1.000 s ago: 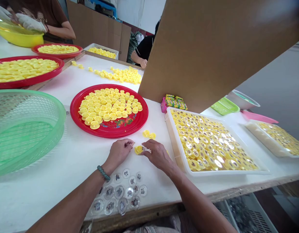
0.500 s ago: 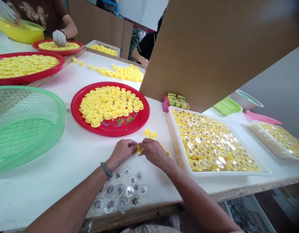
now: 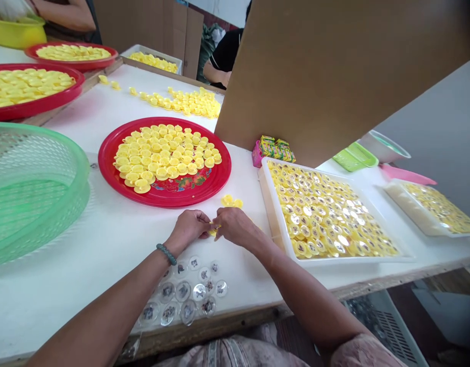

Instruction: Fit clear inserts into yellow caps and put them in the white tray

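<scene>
My left hand and my right hand meet over the white table, fingers closed around a small round yellow plastic piece. The fingers cover most of it. Just beyond my right hand lie loose yellow pieces. Nearer to me, several clear round domes with printed animal pictures are spread between my forearms. Past my hands stands a red tray with many yellow pieces. To the right, a white tray is filled with yellow pieces that have pictures under clear tops.
A green plastic basket stands at the left. Large cardboard leans behind a pink box of small packets. Another white tray is at far right. More red trays and two co-workers are across the table.
The view has shifted slightly. My hands stay together at the yellow piece, the right turned more over it. A co-worker's gloved hand has left the far red tray.
</scene>
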`<state>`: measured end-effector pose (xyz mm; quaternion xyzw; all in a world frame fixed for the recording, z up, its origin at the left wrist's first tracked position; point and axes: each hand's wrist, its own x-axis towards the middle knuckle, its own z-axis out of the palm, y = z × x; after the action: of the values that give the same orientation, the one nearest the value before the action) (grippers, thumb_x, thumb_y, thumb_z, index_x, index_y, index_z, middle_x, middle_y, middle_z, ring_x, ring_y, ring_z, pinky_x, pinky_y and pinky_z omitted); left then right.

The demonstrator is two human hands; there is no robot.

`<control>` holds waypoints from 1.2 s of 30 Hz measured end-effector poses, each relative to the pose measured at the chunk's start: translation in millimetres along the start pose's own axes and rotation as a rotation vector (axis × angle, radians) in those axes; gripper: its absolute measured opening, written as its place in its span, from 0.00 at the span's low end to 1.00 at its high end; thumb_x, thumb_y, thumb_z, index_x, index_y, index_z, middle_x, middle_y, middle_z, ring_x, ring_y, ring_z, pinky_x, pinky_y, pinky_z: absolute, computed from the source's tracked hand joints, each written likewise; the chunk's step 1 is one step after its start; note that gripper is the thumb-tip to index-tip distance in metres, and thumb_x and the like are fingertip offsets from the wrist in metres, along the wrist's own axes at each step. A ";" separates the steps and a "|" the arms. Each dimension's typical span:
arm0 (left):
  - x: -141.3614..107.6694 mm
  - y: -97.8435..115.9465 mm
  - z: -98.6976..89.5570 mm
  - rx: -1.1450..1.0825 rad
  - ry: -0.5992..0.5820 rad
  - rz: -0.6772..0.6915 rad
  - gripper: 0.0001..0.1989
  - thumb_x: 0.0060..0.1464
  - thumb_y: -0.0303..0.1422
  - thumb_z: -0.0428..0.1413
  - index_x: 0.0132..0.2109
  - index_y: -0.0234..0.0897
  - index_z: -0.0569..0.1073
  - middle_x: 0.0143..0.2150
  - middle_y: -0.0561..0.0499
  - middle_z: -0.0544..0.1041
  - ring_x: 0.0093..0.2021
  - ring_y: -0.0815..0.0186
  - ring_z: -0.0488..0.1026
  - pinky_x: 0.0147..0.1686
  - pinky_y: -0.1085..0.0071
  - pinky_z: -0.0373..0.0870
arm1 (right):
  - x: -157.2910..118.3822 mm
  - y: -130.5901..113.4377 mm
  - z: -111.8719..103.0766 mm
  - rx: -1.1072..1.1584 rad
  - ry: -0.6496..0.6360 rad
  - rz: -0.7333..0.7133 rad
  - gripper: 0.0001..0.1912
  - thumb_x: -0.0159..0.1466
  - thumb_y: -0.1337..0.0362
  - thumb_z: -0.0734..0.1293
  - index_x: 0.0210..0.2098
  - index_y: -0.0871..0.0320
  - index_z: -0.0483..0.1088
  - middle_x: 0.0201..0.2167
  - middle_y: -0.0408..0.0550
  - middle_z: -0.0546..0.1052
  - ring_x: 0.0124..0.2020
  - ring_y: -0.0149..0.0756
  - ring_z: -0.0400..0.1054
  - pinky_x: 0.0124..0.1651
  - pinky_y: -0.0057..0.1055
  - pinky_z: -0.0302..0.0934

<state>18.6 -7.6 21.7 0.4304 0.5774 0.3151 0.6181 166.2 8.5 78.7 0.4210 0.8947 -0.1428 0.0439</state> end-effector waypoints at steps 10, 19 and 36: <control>-11.4 0.3 -5.1 0.023 -0.034 0.091 0.18 0.38 0.44 0.62 0.30 0.35 0.70 0.22 0.51 0.74 0.21 0.66 0.71 0.22 0.72 0.67 | -49.8 5.8 16.2 -0.141 0.222 0.196 0.05 0.57 0.64 0.69 0.26 0.58 0.72 0.29 0.49 0.70 0.34 0.38 0.63 0.33 0.30 0.55; -10.3 6.8 -16.1 0.471 0.229 0.311 0.12 0.44 0.36 0.60 0.37 0.37 0.73 0.30 0.51 0.76 0.29 0.64 0.73 0.31 0.70 0.66 | -8.2 26.4 -13.5 -0.234 0.259 0.302 0.07 0.64 0.67 0.59 0.38 0.61 0.69 0.36 0.55 0.73 0.42 0.43 0.62 0.40 0.34 0.52; -15.8 2.0 -6.8 0.842 0.205 0.628 0.22 0.50 0.33 0.58 0.52 0.36 0.66 0.48 0.45 0.71 0.48 0.57 0.69 0.45 0.65 0.68 | -86.7 -49.1 36.3 0.217 0.189 -0.106 0.15 0.61 0.72 0.62 0.47 0.59 0.67 0.44 0.52 0.73 0.45 0.39 0.65 0.46 0.34 0.62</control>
<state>10.1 -19.6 30.7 0.7602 0.5548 0.2662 0.2085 182.7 -96.0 72.0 0.3868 0.8952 -0.2004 -0.0937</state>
